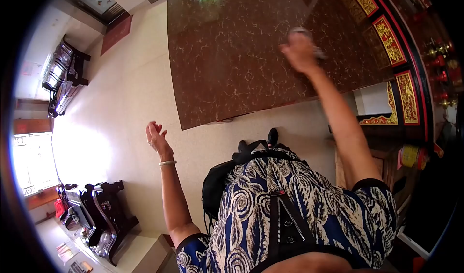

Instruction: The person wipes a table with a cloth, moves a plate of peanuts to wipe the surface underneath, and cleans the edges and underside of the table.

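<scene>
Stretched out over the brown marbled tabletop [232, 60], my right hand [299, 53] presses on a greyish cloth [319, 53], of which only the edges show around the fingers; the hand is blurred. My left hand [158, 140] hangs in the air over the pale floor, left of the table's near corner. Its fingers are loosely bent and apart, with nothing in them, and a bracelet [168, 162] circles the wrist.
Red and gold carved panels [388, 40] border the table on the right. Dark wooden chairs stand at the upper left [65, 77] and lower left [99, 215]. A black bag [215, 188] hangs by my left side. A wooden cabinet [374, 164] stands at the right.
</scene>
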`<state>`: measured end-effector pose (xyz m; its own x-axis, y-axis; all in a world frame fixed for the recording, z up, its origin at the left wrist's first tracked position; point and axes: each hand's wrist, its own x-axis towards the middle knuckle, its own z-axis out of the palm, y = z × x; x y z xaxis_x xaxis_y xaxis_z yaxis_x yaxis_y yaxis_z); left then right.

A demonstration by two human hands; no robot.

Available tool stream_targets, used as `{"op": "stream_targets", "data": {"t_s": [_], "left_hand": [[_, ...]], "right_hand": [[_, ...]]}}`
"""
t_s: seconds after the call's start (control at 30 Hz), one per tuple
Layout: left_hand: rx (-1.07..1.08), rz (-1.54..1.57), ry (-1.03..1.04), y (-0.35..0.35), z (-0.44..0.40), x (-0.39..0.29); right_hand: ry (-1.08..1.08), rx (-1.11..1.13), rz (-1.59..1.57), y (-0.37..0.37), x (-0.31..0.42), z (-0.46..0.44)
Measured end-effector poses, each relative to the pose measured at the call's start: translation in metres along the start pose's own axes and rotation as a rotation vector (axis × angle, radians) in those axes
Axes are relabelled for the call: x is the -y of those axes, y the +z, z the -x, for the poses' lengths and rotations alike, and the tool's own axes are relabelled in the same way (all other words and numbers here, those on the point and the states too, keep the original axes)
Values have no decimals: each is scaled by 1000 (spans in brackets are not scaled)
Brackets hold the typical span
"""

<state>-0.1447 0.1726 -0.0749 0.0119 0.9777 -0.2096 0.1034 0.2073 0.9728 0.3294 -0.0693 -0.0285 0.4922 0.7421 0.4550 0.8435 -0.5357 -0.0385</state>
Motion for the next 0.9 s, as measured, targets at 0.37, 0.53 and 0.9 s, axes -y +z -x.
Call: {"op": "stream_targets", "data": {"t_s": [0.37, 0.53, 0.9], "left_hand": [[98, -277, 612, 112, -20, -55], [113, -886, 642, 154, -12, -55], [71, -1074, 611, 176, -14, -45]], "right_hand": [[-488, 75, -515, 35, 253, -22], [-5, 156, -316, 11, 79, -69], [817, 132, 290, -30, -248, 4]]}}
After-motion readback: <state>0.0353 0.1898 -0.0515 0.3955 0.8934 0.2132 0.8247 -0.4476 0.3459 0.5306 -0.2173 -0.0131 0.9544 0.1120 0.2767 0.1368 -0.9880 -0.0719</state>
